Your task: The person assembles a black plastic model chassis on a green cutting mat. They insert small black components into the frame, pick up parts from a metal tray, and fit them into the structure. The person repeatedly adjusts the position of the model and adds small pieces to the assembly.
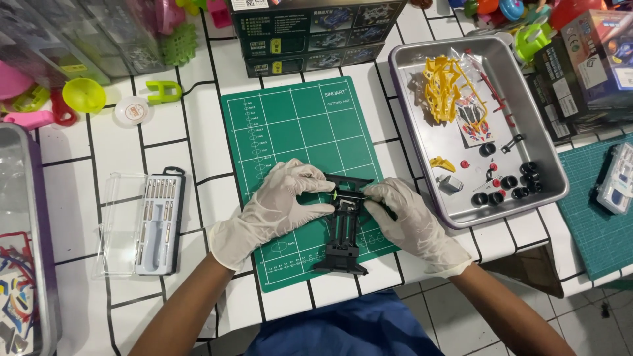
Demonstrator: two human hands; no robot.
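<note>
Nearest the camera, a blue lap sits below two gloved forearms. At far left a grey bin (33, 217) holds coloured parts; beside it lies one open screwdriver set (155, 221). The left hand (280, 201) pinches the upper left edge of the black toy-car chassis (344, 227), which rests on the green cutting mat (297, 132) on the tiled surface (165, 151). The right hand (405, 214) grips its right side, fingertips closed on a small part I cannot identify. One metal tray (547, 165) holds one yellow frame (445, 86) and about seven black wheels (511, 184). A slipping glove could likely flick the tiny piece off the mat.
</note>
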